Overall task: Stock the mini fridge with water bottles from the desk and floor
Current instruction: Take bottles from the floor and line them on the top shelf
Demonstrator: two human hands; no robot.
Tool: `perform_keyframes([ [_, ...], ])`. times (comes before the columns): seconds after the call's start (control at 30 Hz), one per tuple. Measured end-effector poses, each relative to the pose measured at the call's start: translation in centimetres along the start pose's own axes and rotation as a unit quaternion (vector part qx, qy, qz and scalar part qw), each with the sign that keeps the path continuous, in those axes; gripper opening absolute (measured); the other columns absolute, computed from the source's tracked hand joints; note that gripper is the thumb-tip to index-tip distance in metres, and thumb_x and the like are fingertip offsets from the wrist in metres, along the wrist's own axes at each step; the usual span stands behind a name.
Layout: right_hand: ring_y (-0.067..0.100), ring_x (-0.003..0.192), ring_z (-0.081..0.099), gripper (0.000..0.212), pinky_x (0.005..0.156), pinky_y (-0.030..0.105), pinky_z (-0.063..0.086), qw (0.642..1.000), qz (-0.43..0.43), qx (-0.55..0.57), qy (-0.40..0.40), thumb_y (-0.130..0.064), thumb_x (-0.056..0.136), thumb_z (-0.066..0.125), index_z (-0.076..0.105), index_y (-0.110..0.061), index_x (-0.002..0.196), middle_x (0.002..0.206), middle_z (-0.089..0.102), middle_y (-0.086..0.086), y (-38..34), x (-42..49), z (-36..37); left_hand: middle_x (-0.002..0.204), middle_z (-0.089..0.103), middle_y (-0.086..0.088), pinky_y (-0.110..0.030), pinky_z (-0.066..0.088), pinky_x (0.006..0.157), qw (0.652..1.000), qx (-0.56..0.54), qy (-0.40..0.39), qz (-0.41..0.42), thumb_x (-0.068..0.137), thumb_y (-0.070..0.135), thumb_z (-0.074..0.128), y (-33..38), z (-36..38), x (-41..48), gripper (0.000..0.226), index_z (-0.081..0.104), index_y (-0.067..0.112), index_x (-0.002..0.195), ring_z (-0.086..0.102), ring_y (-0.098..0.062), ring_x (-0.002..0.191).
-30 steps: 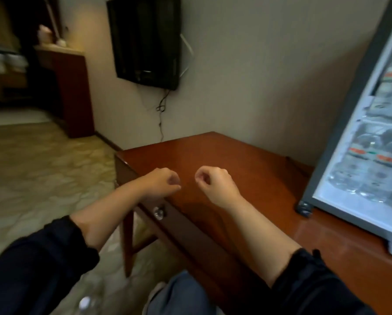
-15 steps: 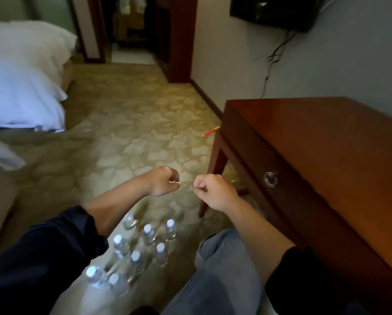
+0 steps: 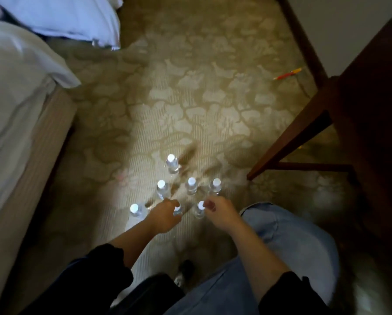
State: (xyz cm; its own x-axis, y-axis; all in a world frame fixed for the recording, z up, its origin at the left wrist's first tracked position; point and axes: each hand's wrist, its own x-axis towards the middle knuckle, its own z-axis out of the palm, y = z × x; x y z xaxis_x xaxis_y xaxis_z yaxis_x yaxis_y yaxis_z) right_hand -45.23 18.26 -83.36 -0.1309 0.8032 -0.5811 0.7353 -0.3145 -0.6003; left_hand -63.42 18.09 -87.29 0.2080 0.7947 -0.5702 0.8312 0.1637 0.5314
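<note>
Standing upright in a tight cluster on the carpet [image 3: 190, 98], the water bottles [image 3: 191, 186] sit within easy reach. The left hand [image 3: 165, 215] curls over one near bottle [image 3: 177, 210], the right hand [image 3: 220, 212] beside its neighbour [image 3: 199, 211]; whether either grips, I cannot tell. The step likely goes best taking each by the neck and lifting straight up, sparing the others.

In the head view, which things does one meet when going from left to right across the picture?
Bed → leftmost bottle → left hand → right hand → pencil → desk. The other bottles overlap the hands, so I leave them out.
</note>
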Motion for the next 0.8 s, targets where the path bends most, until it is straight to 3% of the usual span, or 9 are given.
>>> perform_keyframes([
  [0.1, 0.017, 0.088, 0.056, 0.010, 0.074, 0.025, 0.042, 0.999, 0.015, 0.015, -0.026, -0.016, 0.092, 0.053, 0.061, -0.016, 0.097, 0.093, 0.059, 0.002, 1.8, 1.7, 0.7, 0.116, 0.061, -0.008, -0.032, 0.048, 0.094, 0.998, -0.028, -0.026, -0.054, 0.089, 0.021, 0.057, -2.0, 3.2, 2.2, 0.031, 0.055, 0.011, 0.118, 0.059, -0.025, 0.110],
  [0.17, 0.020, 0.087, 0.056, 0.012, 0.072, 0.026, 0.044, 0.999, 0.033, 0.021, -0.029, -0.015, 0.093, 0.053, 0.062, -0.010, 0.099, 0.096, 0.062, 0.008, 3.0, 2.5, 0.7, 0.129, 0.053, -0.012, -0.036, 0.042, 0.103, 0.997, -0.019, -0.032, -0.063, 0.090, 0.022, 0.056, -1.8, 4.9, 3.6, 0.041, 0.049, 0.009, 0.128, 0.051, -0.028, 0.121],
  [0.27, 0.029, 0.093, 0.058, 0.018, 0.081, 0.036, 0.048, 0.997, 0.063, 0.033, -0.043, -0.012, 0.093, 0.051, 0.062, -0.001, 0.102, 0.105, 0.063, 0.019, 4.6, 3.6, 0.8, 0.144, 0.038, -0.012, -0.035, 0.033, 0.109, 0.994, 0.014, -0.041, -0.099, 0.092, 0.021, 0.052, -0.6, 7.5, 6.1, 0.051, 0.037, 0.009, 0.139, 0.039, -0.028, 0.132],
  [0.43, 0.016, 0.092, 0.054, 0.018, 0.080, 0.027, 0.044, 0.991, 0.084, 0.099, -0.033, -0.011, 0.094, 0.050, 0.063, -0.009, 0.105, 0.108, 0.064, 0.009, 6.3, 6.2, 0.0, 0.146, 0.034, -0.012, -0.038, 0.036, 0.107, 0.996, 0.019, -0.008, -0.089, 0.090, 0.028, 0.055, 0.8, 11.3, 10.8, 0.057, 0.032, 0.015, 0.141, 0.037, -0.028, 0.133],
  [0.57, 0.017, 0.092, 0.054, 0.020, 0.073, 0.027, 0.043, 0.980, 0.112, 0.162, -0.015, -0.011, 0.093, 0.050, 0.062, -0.010, 0.109, 0.108, 0.063, 0.008, 7.2, 8.6, -1.0, 0.148, 0.022, -0.018, -0.046, 0.039, 0.103, 0.992, -0.015, 0.011, -0.125, 0.089, 0.022, 0.058, 2.3, 12.2, 14.6, 0.067, 0.022, 0.012, 0.145, 0.035, -0.036, 0.133],
  [0.8, 0.011, 0.075, 0.052, 0.017, 0.057, 0.020, 0.040, 0.957, 0.129, 0.260, 0.019, -0.008, 0.092, 0.048, 0.061, -0.010, 0.104, 0.085, 0.056, 0.000, 7.9, 11.0, -3.1, 0.131, 0.042, -0.020, -0.040, 0.045, 0.091, 0.989, -0.016, 0.031, -0.144, 0.086, 0.015, 0.061, 1.4, 14.6, 17.5, 0.041, 0.047, 0.006, 0.124, 0.054, -0.036, 0.112],
])
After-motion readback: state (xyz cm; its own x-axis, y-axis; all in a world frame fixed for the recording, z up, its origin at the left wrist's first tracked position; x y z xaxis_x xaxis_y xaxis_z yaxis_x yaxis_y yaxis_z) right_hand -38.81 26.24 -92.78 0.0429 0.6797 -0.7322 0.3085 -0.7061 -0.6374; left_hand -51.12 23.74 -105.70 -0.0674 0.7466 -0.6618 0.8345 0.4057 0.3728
